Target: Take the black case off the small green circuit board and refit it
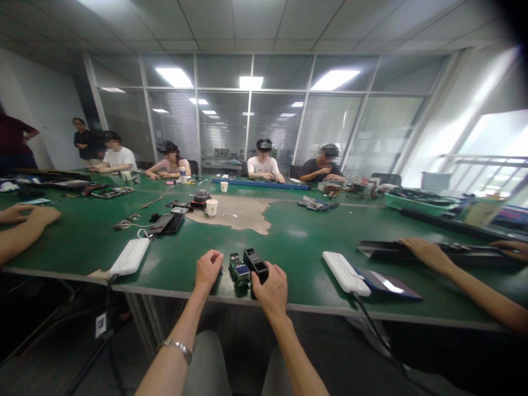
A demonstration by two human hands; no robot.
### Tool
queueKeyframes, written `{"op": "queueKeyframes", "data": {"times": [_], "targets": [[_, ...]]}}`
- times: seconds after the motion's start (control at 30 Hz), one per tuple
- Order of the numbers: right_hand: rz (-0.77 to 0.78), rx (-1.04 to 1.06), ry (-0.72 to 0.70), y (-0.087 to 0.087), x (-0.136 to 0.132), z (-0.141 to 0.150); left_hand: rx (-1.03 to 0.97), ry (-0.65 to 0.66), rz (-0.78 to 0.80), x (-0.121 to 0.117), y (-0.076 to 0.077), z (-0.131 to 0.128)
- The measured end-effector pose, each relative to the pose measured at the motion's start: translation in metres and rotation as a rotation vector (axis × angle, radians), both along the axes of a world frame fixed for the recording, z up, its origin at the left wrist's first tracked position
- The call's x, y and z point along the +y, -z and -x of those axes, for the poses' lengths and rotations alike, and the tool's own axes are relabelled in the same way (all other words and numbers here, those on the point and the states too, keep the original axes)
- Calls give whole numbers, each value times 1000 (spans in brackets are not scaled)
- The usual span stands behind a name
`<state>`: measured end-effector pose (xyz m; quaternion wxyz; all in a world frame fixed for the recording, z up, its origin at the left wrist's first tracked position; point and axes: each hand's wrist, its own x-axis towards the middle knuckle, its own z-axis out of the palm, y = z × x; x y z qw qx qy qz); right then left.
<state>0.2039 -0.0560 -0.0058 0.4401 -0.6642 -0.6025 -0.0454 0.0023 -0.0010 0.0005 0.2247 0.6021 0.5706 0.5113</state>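
My right hand [272, 283] is closed round the near end of a black plastic case [254, 259], which lies on the green table [305, 247] near its front edge. Just left of the case is a small green circuit board [239, 270] with a blue part on top; a narrow gap separates the two. Left of the board, my left hand [209, 269] rests on the tabletop with its fingers curled in. Whatever those fingers hold, if anything, is hidden.
White power banks [130, 257] [345, 274] lie on both sides, the right one beside a phone [390, 283]. Paper cups [212, 207] stand farther back. At right, a co-worker's hand [424, 253] rests on a black rail [379, 249]; another person's hands [39, 214] are at left.
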Motion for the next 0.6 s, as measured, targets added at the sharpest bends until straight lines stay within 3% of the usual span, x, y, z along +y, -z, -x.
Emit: {"op": "queueKeyframes", "data": {"times": [0.17,0.6], "targets": [[-84,-40,12,5,-2,2,-4,-10,8,0,0,0],[-41,50,-36,3,-4,-1,24,-5,-14,1,0,0]]}}
